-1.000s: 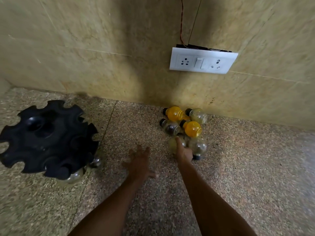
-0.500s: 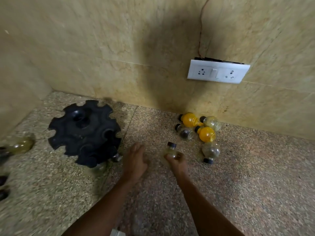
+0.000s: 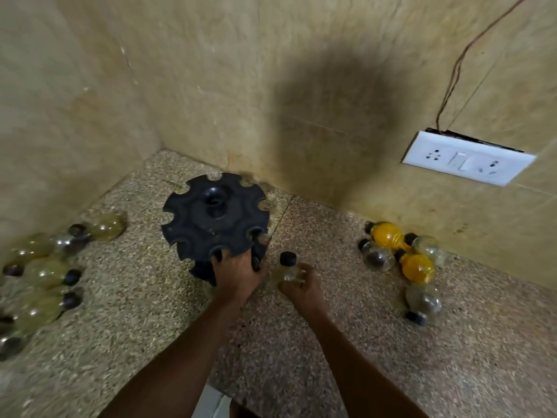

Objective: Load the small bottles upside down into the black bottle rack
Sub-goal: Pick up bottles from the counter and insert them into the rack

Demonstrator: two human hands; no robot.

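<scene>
The black bottle rack (image 3: 211, 218), a round disc with notches along its rim, stands on the speckled floor near the corner. My left hand (image 3: 236, 274) grips its near edge, fingers curled over the rim. Just right of it, my right hand (image 3: 297, 283) holds a small clear bottle (image 3: 286, 271), its black cap pointing up. Several more small bottles, two of them orange (image 3: 388, 233), lie by the wall at the right. Another group of yellowish bottles (image 3: 45, 276) lies at the far left, blurred.
Two tiled walls meet in a corner behind the rack. A white socket plate (image 3: 467, 158) with a loose wire hangs on the right wall. Bare speckled floor (image 3: 331, 357) stretches between the two bottle groups.
My right hand lifted a clear bottle from the right-hand pile and carried it left toward the rack. My left hand reached forward and took hold of the rack's rim. The view swung left.
</scene>
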